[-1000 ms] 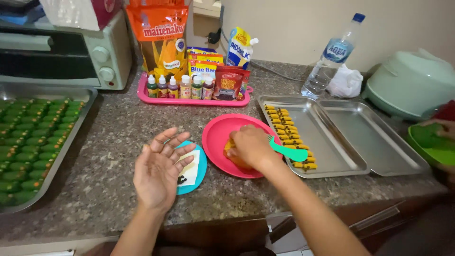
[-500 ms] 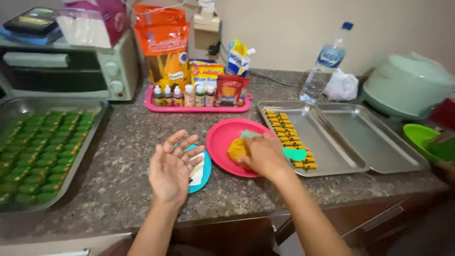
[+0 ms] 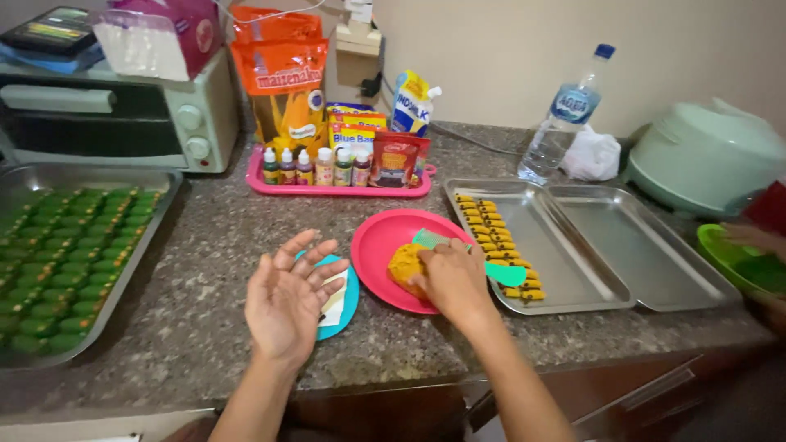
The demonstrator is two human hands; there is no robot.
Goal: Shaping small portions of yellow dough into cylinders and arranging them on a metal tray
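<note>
Now my right hand pinches orange dough on the pink plate. My left hand hovers palm-up, fingers spread wide (holding nothing), over a teal dish.

Bare left hand, bare right hand, forearms seemingly sleeveless (no rings)

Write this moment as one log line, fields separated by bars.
left hand: open, palm up | right hand: on orange dough lump | round pink plate: under dough

A toaster oven sits at ten o'clock, a water bottle at one (beside a pale green cooker).
</note>
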